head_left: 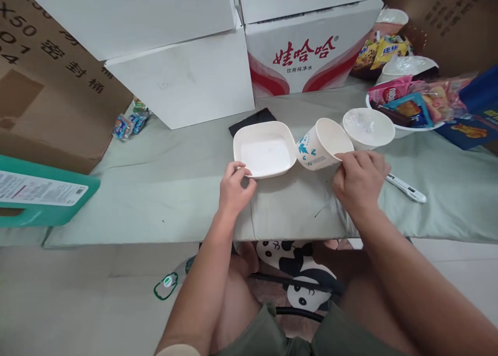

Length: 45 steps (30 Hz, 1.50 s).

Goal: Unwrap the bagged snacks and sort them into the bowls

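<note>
My left hand [235, 189] is closed on the near left corner of a shallow white rectangular dish [266, 153], which rests on the cloth with nothing in it. My right hand [360, 182] grips the rim of a white paper cup [317, 151] with a blue leaf print. The cup leans to the right, its mouth toward my right hand, and its base is close against the dish. Just behind it stands another white cup [368, 127] with clear plastic wrap inside. A white utility knife [406, 187] lies right of my right hand. Behind the dish lies a flat black object [252, 120].
White cartons [187, 81] and a red-printed carton [311, 50] line the back. At the right, a white bowl [400, 133] holds snack packets beside a blue package [474, 122]. A green jug [46, 190] lies at left near small packets [130, 125]. The cloth-covered table [155, 205] ends before my knees.
</note>
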Each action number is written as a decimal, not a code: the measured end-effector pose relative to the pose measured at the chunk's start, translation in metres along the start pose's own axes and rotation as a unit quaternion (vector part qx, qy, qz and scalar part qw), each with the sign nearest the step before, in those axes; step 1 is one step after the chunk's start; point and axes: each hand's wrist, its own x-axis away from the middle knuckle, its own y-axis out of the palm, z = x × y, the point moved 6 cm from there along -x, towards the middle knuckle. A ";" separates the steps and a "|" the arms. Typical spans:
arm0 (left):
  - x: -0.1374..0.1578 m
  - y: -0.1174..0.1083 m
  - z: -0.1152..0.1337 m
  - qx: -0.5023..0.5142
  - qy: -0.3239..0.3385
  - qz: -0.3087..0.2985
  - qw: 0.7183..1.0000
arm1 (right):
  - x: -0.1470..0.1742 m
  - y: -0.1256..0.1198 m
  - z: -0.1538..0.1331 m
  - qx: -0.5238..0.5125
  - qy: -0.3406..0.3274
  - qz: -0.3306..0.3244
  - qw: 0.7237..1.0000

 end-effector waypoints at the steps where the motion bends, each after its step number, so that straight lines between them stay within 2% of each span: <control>1: 0.001 -0.003 0.000 -0.003 0.002 0.004 1.000 | 0.000 0.002 0.000 0.000 -0.001 -0.004 1.000; 6: 0.004 -0.024 -0.012 -0.025 -0.014 0.044 0.999 | 0.000 0.016 -0.001 -0.003 0.003 -0.028 1.000; 8: 0.006 -0.029 -0.016 -0.023 -0.018 0.047 0.998 | 0.000 0.022 -0.006 -0.026 -0.021 -0.045 0.998; 12: 0.011 -0.023 -0.014 0.002 -0.002 0.004 1.000 | 0.003 0.027 -0.017 -0.086 -0.066 -0.086 0.990; 15: 0.010 -0.020 -0.008 0.022 -0.006 -0.001 1.000 | 0.007 0.018 -0.019 -0.096 -0.064 -0.058 0.992; 17: 0.008 -0.025 -0.007 0.042 -0.036 0.037 0.998 | 0.010 0.010 -0.021 -0.110 -0.074 -0.034 0.991; 19: 0.007 -0.029 -0.011 0.104 -0.099 0.075 0.987 | 0.014 0.006 -0.026 -0.135 -0.099 -0.040 0.985; 21: 0.010 -0.027 -0.019 0.217 -0.189 0.084 0.954 | 0.019 0.005 -0.034 -0.164 -0.136 -0.076 0.974; 23: 0.014 -0.022 -0.026 0.332 -0.276 0.088 0.898 | 0.026 0.003 -0.043 -0.187 -0.168 -0.104 0.962; 25: 0.017 -0.024 -0.032 0.404 -0.323 0.130 0.846 | 0.032 0.000 -0.053 -0.204 -0.182 -0.109 0.956; 29: 0.019 -0.036 -0.047 0.509 -0.363 0.217 0.750 | 0.037 -0.009 -0.089 -0.245 -0.235 -0.131 0.931; 34: 0.018 -0.058 -0.079 0.577 -0.394 0.279 0.659 | 0.019 -0.010 -0.171 -0.308 -0.307 -0.187 0.881; 36: 0.020 -0.065 -0.095 0.597 -0.414 0.291 0.623 | 0.004 0.003 -0.213 -0.322 -0.310 -0.227 0.865; 38: 0.021 -0.073 -0.111 0.620 -0.420 0.303 0.590 | -0.012 0.025 -0.257 -0.316 -0.298 -0.264 0.861; 41: 0.023 -0.087 -0.133 0.648 -0.412 0.314 0.558 | -0.035 0.069 -0.324 -0.291 -0.284 -0.305 0.861; 45: 0.027 -0.104 -0.161 0.669 -0.416 0.326 0.523 | -0.061 0.134 -0.401 -0.270 -0.252 -0.322 0.872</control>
